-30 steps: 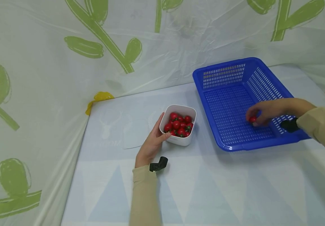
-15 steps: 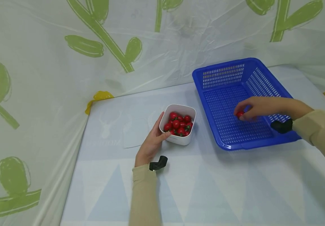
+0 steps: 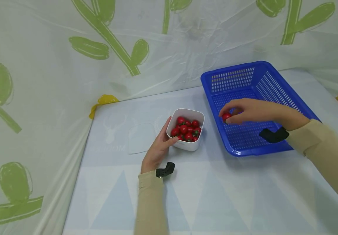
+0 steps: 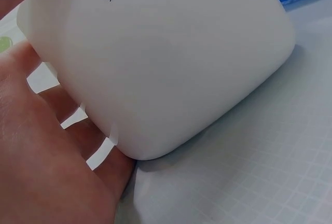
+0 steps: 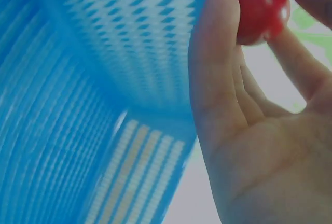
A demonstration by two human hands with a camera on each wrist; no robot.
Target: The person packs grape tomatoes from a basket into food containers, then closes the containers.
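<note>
A red cherry tomato (image 3: pixel 226 117) with a green stem end is pinched between the thumb and fingertips of my right hand (image 3: pixel 255 112), above the left side of a blue plastic basket (image 3: pixel 240 150). In the right wrist view the same cherry tomato (image 5: pixel 259 9) shows clear of the basket wall. My left hand (image 3: pixel 158 148) holds a white square container (image 3: pixel 186 146) from its left side, thumb at the front rim. Several red cherry tomatoes (image 3: pixel 183 129) lie inside it. From the left wrist, the container's white side (image 4: pixel 171 73) shows printed lettering, and fingers wrap along its edge.
The basket stands just right of the container, its slotted walls higher than its floor. A pale tablecloth with blue triangles (image 3: pixel 216 202) covers the table. Behind hangs a white curtain (image 3: pixel 192 58) with green leaf prints, and a yellow piece (image 3: pixel 107 99) sits at the table's back left corner.
My right hand has moved left across the basket and lifted, carrying the cherry tomato from the basket's right side toward the container. The left hand and container have stayed in place.
</note>
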